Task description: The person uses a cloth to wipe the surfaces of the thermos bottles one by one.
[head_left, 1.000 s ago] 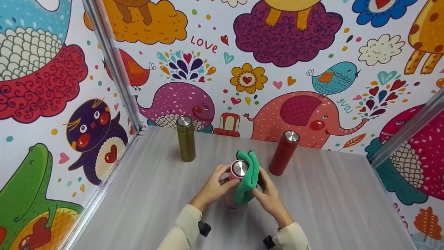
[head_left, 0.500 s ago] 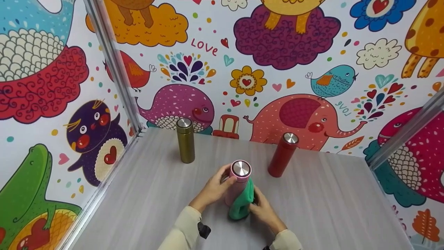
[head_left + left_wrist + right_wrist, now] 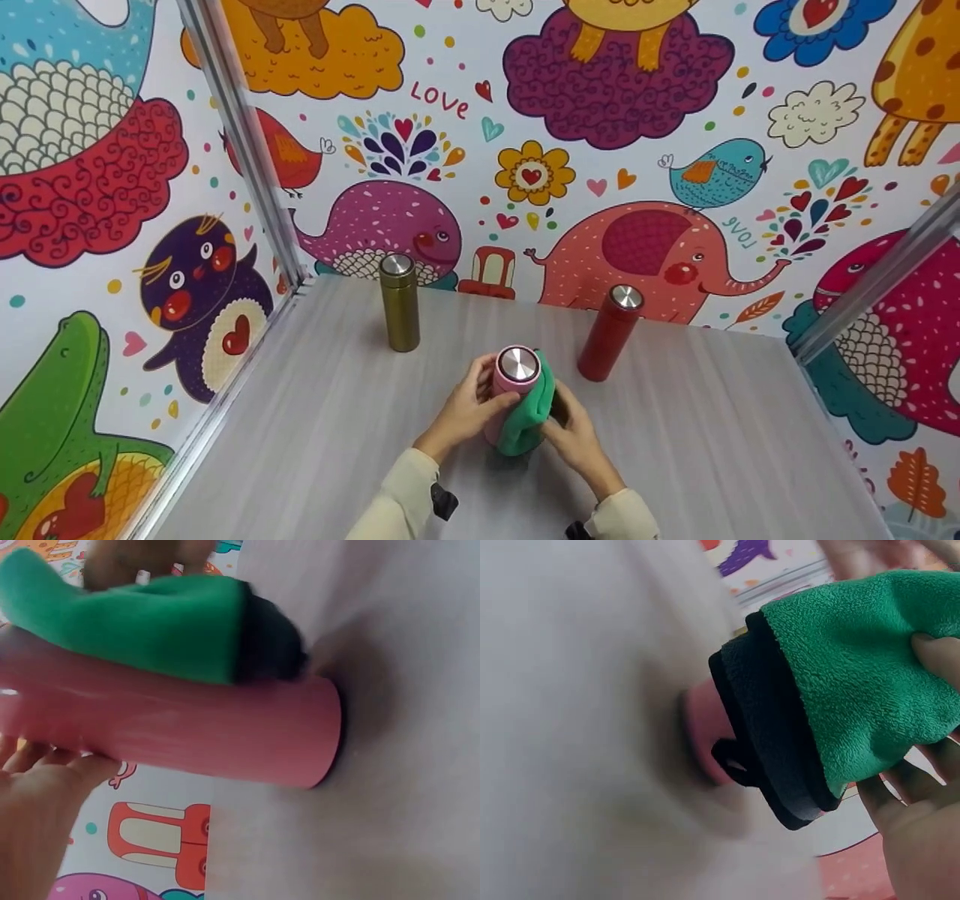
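A pink vacuum flask (image 3: 517, 366) with a silver-topped lid stands near the middle of the table. My left hand (image 3: 459, 411) grips it near the top, thumb in front and fingers behind. In my right hand (image 3: 579, 439) is a folded green towel (image 3: 526, 421), held against the flask's right side. The right wrist view shows the towel's (image 3: 862, 682) dark underside, black edging and a small loop, with the thumb on top and fingers beneath. Below the towel, the flask's base (image 3: 322, 735) shows at the table surface in the left wrist view.
A gold flask (image 3: 401, 307) stands at the back left of the grey table (image 3: 315, 450). The red flask (image 3: 609, 334) stands at the back right. Walls with cartoon animals and metal corner posts (image 3: 247, 150) enclose the table's back and sides.
My right hand moved the towel down the flask's side, then partway up again. My left hand keeps its hold on the flask, which stays in about the same place.
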Demonstrator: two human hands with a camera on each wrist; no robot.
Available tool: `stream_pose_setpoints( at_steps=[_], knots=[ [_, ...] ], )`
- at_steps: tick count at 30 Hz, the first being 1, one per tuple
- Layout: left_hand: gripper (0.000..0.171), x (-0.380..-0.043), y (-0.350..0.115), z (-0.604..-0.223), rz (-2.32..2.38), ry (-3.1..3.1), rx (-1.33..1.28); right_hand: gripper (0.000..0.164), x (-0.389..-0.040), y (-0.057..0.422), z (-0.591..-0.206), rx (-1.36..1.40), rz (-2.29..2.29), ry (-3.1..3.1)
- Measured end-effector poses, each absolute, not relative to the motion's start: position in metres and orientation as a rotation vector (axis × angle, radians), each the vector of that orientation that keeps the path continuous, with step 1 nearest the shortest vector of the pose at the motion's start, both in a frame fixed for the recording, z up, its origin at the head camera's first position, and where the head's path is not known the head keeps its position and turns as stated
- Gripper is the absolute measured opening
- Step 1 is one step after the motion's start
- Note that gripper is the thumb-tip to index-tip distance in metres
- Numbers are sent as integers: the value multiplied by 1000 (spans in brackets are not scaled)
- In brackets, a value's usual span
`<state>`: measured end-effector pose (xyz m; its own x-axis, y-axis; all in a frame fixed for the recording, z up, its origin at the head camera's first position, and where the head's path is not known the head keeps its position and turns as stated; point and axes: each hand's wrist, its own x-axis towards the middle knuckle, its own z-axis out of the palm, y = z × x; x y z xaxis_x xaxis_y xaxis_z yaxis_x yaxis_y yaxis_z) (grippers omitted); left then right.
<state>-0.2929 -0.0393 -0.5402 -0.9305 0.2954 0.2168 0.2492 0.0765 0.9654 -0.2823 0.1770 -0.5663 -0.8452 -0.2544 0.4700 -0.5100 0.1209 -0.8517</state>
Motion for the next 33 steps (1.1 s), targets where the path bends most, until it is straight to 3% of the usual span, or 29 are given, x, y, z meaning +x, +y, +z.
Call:
stream_pose_setpoints(
  at_steps=[12,18,33],
  knots=[
    [69,-294,-48,-544,1978,2290,539,66,-284,176,-516,909,1732,-1970],
    [58,-294,-50,-544,1968,2305,614,65,-279,172,-507,895,1748,-2032],
    [73,-292,-40,-549,2066,2335,564,72,-275,181,-596,711,2009,-2352]
  ],
)
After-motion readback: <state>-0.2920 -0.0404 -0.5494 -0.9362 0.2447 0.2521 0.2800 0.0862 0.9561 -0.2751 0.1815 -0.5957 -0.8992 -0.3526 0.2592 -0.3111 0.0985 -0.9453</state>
